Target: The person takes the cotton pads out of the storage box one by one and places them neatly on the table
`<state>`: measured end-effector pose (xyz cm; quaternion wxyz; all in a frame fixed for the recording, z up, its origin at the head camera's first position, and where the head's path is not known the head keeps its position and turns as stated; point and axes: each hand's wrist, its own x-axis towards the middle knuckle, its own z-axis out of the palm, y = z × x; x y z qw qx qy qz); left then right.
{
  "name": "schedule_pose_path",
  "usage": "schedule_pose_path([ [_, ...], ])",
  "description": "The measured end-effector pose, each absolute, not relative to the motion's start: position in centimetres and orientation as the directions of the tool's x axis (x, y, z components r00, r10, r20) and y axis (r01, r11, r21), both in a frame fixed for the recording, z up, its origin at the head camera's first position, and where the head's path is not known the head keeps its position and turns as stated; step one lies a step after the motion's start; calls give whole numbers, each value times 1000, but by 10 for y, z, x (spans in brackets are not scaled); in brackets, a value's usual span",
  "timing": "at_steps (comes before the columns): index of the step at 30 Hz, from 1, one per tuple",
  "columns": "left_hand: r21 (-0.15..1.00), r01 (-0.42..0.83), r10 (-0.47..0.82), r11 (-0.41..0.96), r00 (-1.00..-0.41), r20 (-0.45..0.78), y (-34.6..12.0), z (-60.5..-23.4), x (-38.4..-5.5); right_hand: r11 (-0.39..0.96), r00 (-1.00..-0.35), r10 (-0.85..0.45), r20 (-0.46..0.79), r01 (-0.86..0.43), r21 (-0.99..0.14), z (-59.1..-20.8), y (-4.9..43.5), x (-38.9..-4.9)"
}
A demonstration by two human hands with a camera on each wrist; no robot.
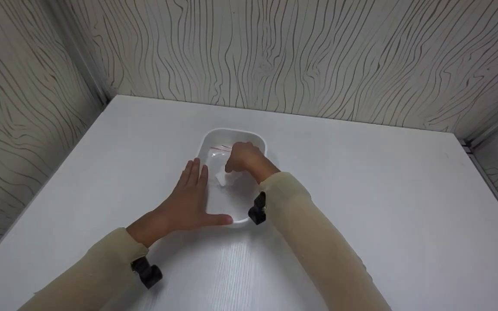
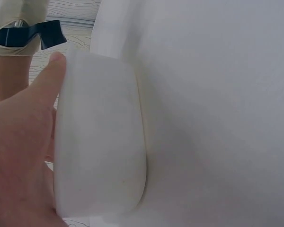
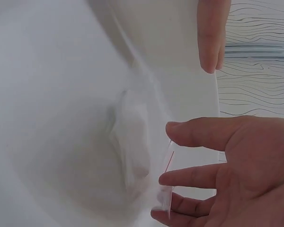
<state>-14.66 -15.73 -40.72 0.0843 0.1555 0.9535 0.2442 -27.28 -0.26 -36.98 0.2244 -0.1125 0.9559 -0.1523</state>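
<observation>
Now, the clear, red-striped plastic bag (image 1: 218, 160) lies in the rounded white plastic tub (image 1: 218, 131), towards its far edge: probably light, limp, slippery, best pinched along the stripe. Left hand (image 1: 188, 201) spread against the tub; right hand (image 1: 244, 156) touching the bag, pinch unclear.

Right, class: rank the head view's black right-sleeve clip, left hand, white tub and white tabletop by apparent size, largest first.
1. White tabletop
2. White tub
3. Left hand
4. Black right-sleeve clip
</observation>
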Motion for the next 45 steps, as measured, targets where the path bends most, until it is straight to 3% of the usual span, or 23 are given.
schedule_pose_path([
  [14, 492, 231, 320, 839, -942, -102, -157, -405, -148, 876, -890, -364, -276, -226, -425, -372, 2, -284],
  [24, 503, 231, 320, 833, -943, -96, -159, -408, -148, 772, -919, -283, -273, -50, -633, -373, 2, -285],
  [31, 487, 238, 327, 840, -939, -106, -159, -406, -147, 576, -907, -296, -299, 80, -814, -373, 2, -283],
  [45, 478, 267, 345, 837, -935, -82, -158, -407, -148, 531, -885, -319, -340, 130, -838, -378, 4, -282],
])
